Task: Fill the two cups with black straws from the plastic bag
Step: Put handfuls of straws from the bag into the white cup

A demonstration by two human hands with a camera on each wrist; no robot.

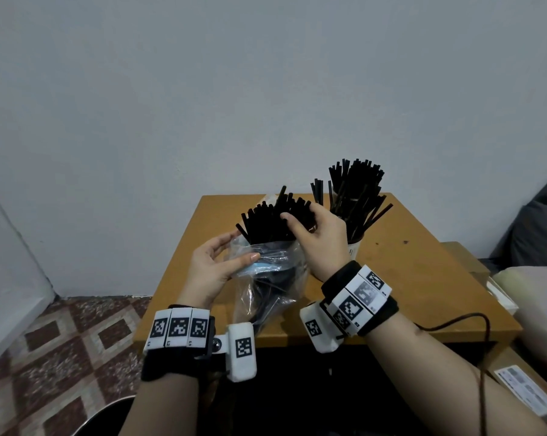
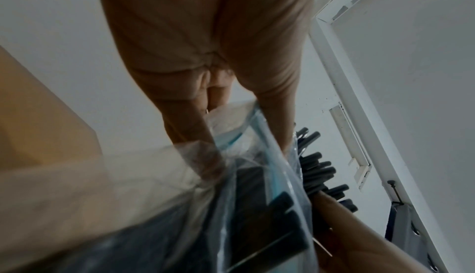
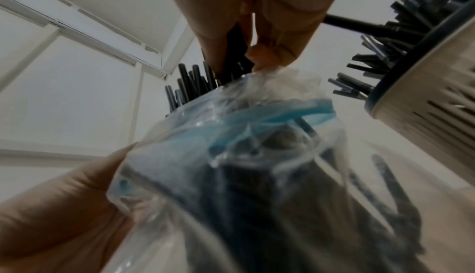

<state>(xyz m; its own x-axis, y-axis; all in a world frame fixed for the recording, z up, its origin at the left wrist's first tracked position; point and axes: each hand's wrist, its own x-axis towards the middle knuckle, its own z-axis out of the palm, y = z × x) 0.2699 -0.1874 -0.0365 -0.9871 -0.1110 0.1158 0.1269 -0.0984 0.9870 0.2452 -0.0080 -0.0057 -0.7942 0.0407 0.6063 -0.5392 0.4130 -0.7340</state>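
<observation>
A clear plastic bag (image 1: 267, 278) with a blue strip at its mouth is held above the wooden table (image 1: 407, 278). My left hand (image 1: 237, 248) pinches the bag's rim between thumb and fingers. A thick bundle of black straws (image 1: 266, 221) sticks out of the mouth, and my right hand (image 1: 300, 221) grips it near the top. A white cup (image 1: 355, 247) packed with black straws (image 1: 355, 190) stands just behind the right hand. In the right wrist view my fingers (image 3: 270, 39) close on the straws (image 3: 190, 82) above the bag (image 3: 231, 155), with the cup (image 3: 424, 115) beside them. No second cup shows clearly.
The table stands against a grey wall. Cardboard boxes (image 1: 517, 382) and a dark cloth (image 1: 536, 234) crowd its right side. A cable (image 1: 473, 322) runs over the front right corner. A patterned floor (image 1: 61, 357) and a metal vessel's rim (image 1: 108, 413) lie at the left.
</observation>
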